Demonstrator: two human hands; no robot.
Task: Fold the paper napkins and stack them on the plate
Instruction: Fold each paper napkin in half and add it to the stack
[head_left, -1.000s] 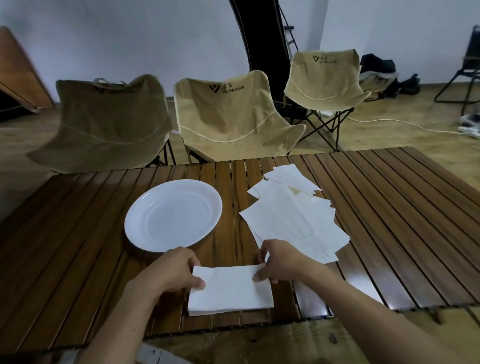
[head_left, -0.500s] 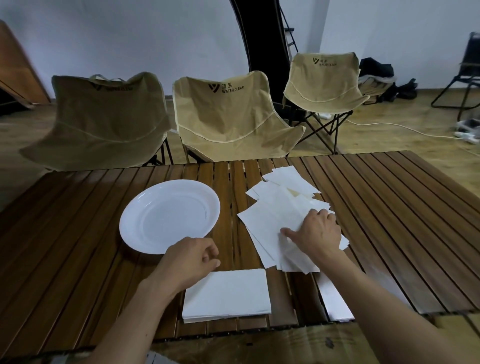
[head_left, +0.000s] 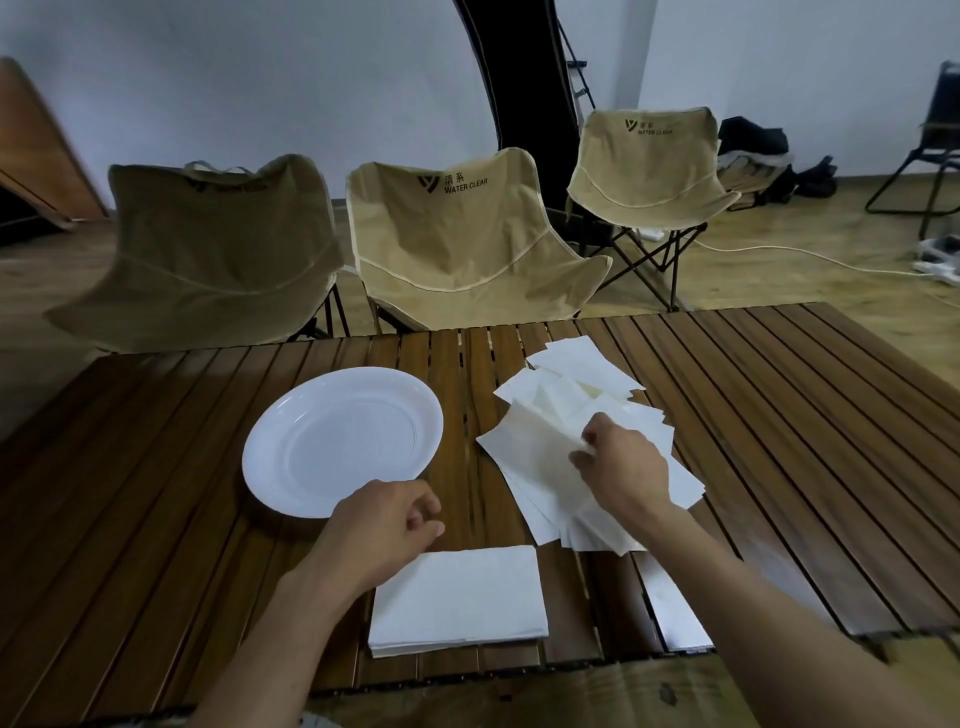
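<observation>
A white plate (head_left: 291, 478) lies bare on the slatted wooden table, left of centre. Right of it spreads a loose pile of unfolded white napkins (head_left: 524, 462). My right hand (head_left: 621, 465) is on that pile, its fingers pinching the top napkin, whose near edge lifts slightly. A folded napkin (head_left: 462, 597) lies flat near the table's front edge. My left hand (head_left: 387, 527) hovers just above the folded napkin's left corner, fingers loosely curled, holding nothing.
The brown table (head_left: 130, 519) stretches wide to both sides. Three tan folding chairs (head_left: 467, 249) stand behind its far edge. Another white napkin (head_left: 675, 618) lies under my right forearm at the front edge. A cable (head_left: 779, 254) runs over the floor.
My right hand left the folded napkin, reached to the loose pile and now pinches its top sheet. My left hand lifted off the folded napkin's corner.
</observation>
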